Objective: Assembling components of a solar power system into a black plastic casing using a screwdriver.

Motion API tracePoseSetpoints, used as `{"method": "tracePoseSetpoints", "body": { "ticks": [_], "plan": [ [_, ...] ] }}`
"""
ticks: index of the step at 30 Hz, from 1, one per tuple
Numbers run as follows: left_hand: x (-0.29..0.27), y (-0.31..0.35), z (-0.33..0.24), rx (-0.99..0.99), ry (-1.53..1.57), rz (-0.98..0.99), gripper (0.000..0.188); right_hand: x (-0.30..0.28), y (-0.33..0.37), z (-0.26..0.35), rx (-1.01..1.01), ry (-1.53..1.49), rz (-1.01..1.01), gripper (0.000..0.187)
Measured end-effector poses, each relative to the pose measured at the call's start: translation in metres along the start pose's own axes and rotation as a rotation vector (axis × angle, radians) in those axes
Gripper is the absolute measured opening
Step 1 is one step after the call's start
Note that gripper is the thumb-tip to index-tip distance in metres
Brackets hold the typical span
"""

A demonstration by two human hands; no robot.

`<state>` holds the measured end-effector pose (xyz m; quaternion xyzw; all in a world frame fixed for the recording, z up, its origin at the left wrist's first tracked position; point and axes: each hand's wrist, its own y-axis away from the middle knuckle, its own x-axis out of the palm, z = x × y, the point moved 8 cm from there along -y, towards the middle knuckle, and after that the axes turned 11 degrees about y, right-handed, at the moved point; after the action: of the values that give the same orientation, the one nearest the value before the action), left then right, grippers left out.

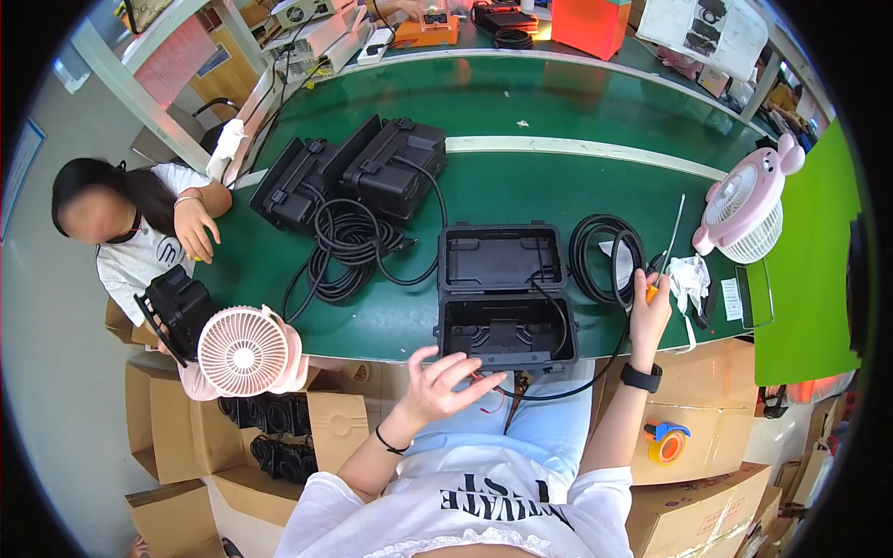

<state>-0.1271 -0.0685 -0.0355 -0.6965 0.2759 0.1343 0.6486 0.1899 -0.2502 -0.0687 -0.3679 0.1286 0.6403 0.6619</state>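
An open black plastic box [507, 325] lies at the table's front edge, its lid [502, 257] folded back. At its near rim, my left hand [445, 389] has its thumb and index finger closed around the wire end of a black cable [558, 394]; thin red wires [490, 406] show beside the fingers, and the exact grip is partly hidden. My right hand [649, 321] is wrapped round the orange handle of a screwdriver [677, 232], its shaft pointing away from me. That hand is right of the box, beside a coil of the black cable [581, 265].
Two black boxes [395, 172] with coiled cable [344, 246] stand at the back left. A pink fan [744, 209] is at right, near white crumpled wrapping [688, 281]. Another pink fan [244, 352] sits front left. A co-worker [153, 219] handles a black box [177, 312]. Cardboard boxes [707, 400] stand below.
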Motion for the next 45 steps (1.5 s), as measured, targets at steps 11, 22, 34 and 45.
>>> {"method": "tracePoseSetpoints", "body": {
  "ticks": [11,22,34,45],
  "plan": [
    [-0.015,-0.050,0.031,-0.463,0.619,0.195,0.052,-0.016,0.005,0.037,-0.198,0.429,-0.123,0.024],
    [0.002,-0.080,0.044,-0.707,0.055,0.424,0.036,0.006,0.033,0.083,-0.168,-0.256,0.264,0.018],
    [0.051,-0.079,-0.006,-0.272,0.214,0.760,0.095,0.045,0.033,0.132,-0.385,-0.024,0.417,0.035],
    [0.068,-0.038,-0.032,-0.122,0.068,0.669,0.060,0.026,0.031,0.133,-0.455,-0.336,0.354,0.032]
  ]
}}
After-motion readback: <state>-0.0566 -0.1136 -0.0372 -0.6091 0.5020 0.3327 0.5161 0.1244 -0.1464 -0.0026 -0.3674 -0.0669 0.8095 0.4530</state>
